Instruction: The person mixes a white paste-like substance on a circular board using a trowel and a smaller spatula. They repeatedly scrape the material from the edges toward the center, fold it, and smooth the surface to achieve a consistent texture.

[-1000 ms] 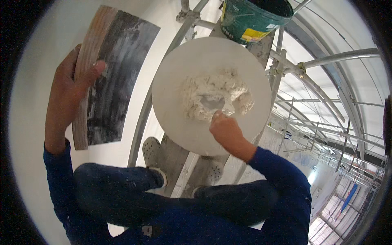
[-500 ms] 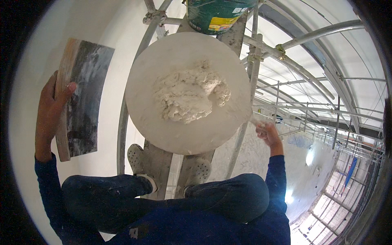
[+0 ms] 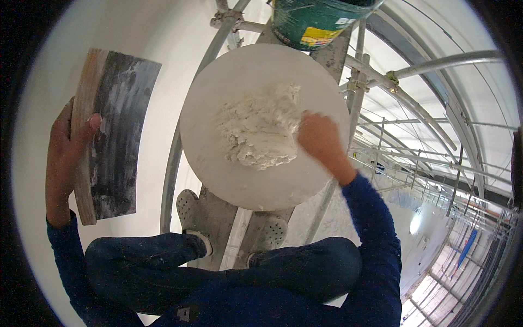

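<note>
My left hand point(image 3: 68, 147) grips the wooden edge of a wide plastering blade point(image 3: 122, 136), its thumb over the wood. The dark, white-smeared blade stands near the pale wall at my left. In front of me is a round, pale board point(image 3: 261, 191) bearing a rough heap of wet white plaster point(image 3: 250, 133). My right hand point(image 3: 321, 139) is closed at the right side of the heap, blurred by motion. Whatever its fingers hold is hidden or too smeared to make out.
A green bucket point(image 3: 305, 24) with a yellow label stands beyond the board on planks point(image 3: 332, 54). Scaffold tubes point(image 3: 403, 95) cross at the right, and another pole point(image 3: 173, 169) rises at the left. My shoes point(image 3: 271, 231) rest on the planks, with lower ground showing beyond at right.
My right hand has moved from beyond the board's right edge inward to the plaster heap. My left hand keeps its hold on the blade. The whole view has shifted slightly.
</note>
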`<state>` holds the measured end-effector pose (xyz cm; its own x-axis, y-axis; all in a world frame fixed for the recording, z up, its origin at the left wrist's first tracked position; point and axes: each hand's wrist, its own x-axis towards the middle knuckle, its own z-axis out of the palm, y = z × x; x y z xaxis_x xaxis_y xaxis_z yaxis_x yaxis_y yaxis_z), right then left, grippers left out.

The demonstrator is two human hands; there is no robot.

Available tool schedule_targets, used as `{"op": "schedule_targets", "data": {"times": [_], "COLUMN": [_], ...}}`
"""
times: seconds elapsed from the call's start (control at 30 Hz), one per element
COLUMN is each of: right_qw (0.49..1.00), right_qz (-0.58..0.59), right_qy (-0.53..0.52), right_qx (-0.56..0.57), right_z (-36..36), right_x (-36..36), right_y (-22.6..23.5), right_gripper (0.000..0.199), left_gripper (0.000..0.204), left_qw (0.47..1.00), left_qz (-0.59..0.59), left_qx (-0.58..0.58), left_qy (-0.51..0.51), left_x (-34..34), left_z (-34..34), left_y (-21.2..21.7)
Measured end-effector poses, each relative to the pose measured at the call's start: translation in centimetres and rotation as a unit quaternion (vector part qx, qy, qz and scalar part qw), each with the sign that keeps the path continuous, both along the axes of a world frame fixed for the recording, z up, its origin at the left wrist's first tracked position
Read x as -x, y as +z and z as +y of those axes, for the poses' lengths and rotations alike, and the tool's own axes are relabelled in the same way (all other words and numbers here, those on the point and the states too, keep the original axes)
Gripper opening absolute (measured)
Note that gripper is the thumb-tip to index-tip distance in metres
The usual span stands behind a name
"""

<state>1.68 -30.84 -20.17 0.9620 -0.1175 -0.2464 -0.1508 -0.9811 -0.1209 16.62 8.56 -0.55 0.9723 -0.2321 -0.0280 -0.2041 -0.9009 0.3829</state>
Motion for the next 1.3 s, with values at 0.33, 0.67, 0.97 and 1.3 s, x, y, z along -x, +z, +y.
{"op": "schedule_targets", "data": {"times": [0.33, 0.67, 0.97, 1.3], "right_qw": [0.982, 0.960, 0.601, 0.925], "right_qz": [-0.033, 0.026, 0.107, 0.021], "right_qy": [0.172, 0.070, -0.434, 0.347], "right_qx": [0.068, -0.270, -0.662, -0.152], "right_z": [6.2, -11.1, -24.7, -15.5], "right_x": [3.3, 0.4, 4.1, -17.6], "right_y": [5.7, 2.8, -11.7, -9.2], "right_gripper": [0.014, 0.031, 0.029, 0.031], "left_gripper": [0.075, 0.073, 0.078, 0.084], "left_qw": [0.998, 0.994, 0.998, 0.997], "left_qz": [-0.017, 0.038, 0.030, 0.014], "left_qx": [0.057, 0.080, 0.017, -0.030], "left_qy": [-0.016, -0.059, 0.052, 0.063], "left_x": [2.0, 2.5, 2.3, 2.2], "left_z": [-3.3, -3.3, 3.1, 3.6], "left_y": [1.3, 2.4, 1.6, 1.1]}}
